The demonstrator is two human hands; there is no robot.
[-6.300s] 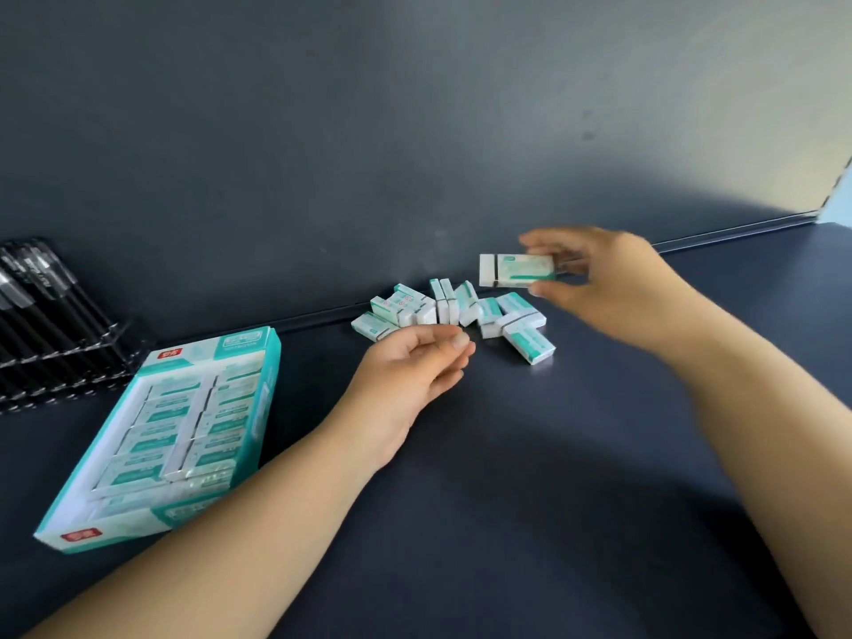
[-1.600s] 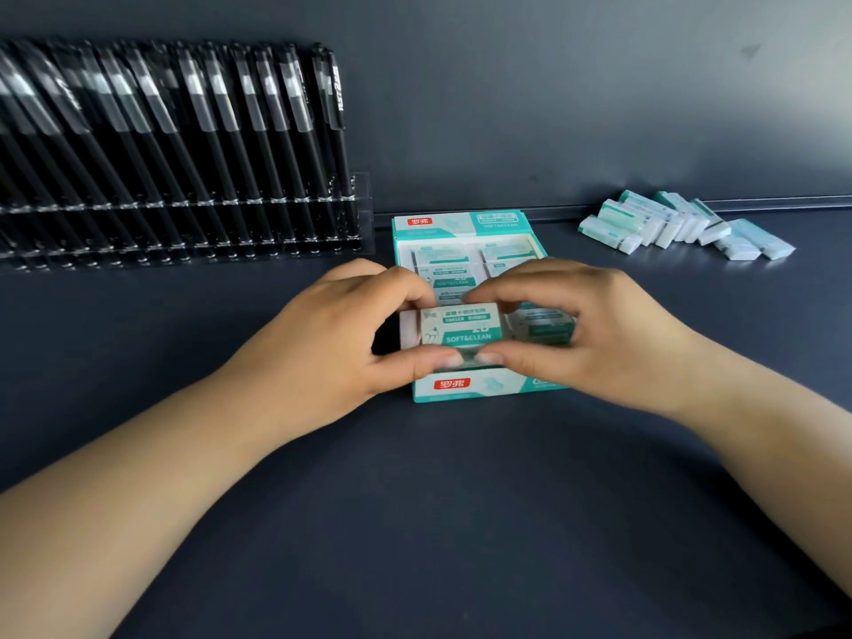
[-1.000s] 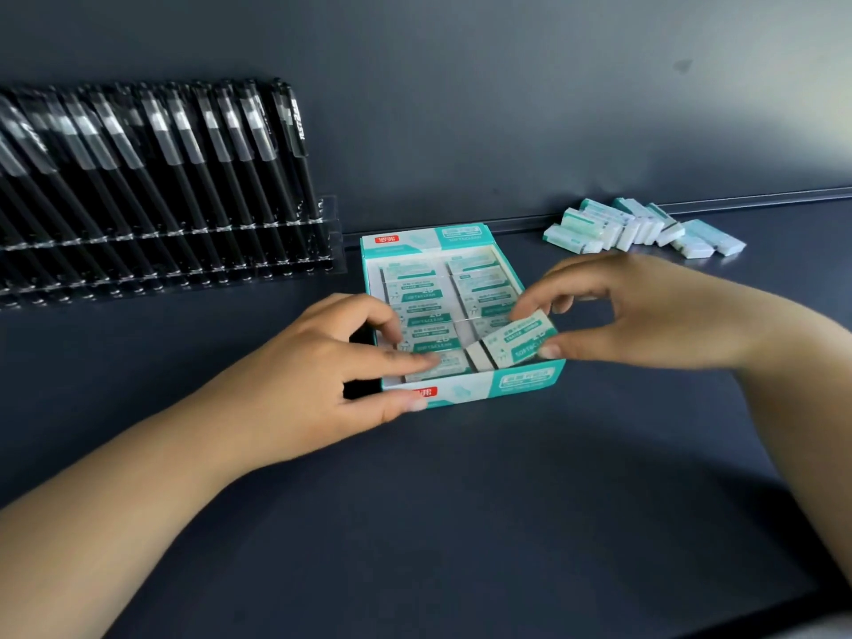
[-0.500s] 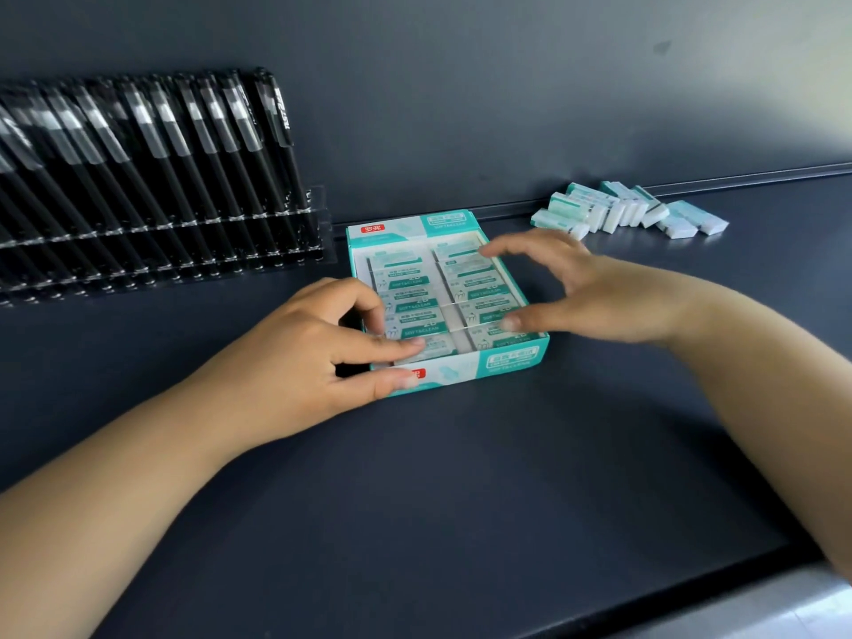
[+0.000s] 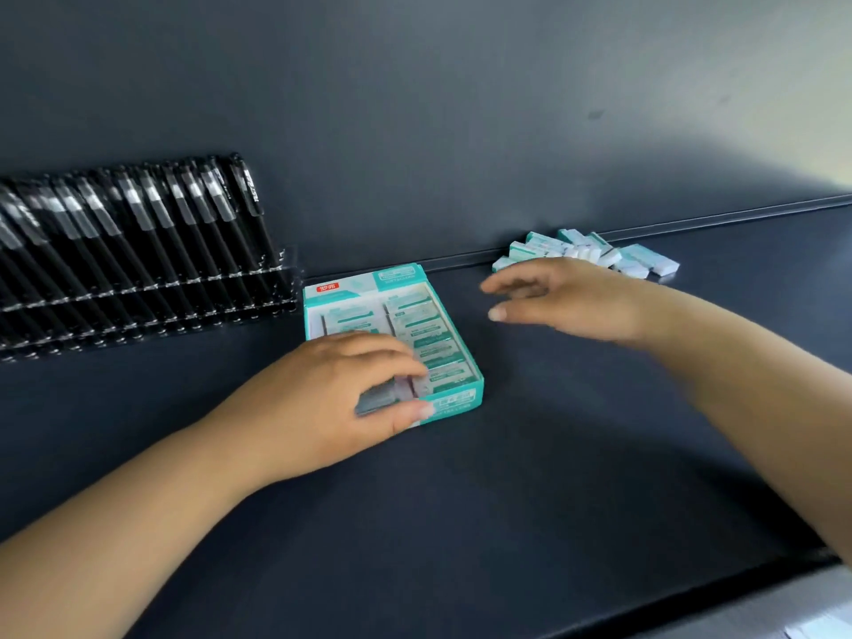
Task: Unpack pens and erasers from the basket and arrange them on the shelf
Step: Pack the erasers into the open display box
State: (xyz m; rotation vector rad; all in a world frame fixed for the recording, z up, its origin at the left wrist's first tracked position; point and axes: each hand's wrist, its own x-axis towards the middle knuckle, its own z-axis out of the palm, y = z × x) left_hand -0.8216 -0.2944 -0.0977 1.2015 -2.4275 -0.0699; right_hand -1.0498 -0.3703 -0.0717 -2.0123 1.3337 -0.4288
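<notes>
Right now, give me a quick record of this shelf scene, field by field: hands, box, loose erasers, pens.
left hand: on the near left corner of the box, thumb along its front edge
right hand: fingers spread, holding nothing, in the air between box and loose erasers
box: teal, open-topped, two columns of erasers inside
loose erasers: cluster by the back wall, right of the box
pens: black, in a clear rack at left
shelf: dark

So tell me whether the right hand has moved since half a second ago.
Yes. The right hand has left the eraser box and now hovers open to its right, nearer the loose erasers by the wall.
</notes>
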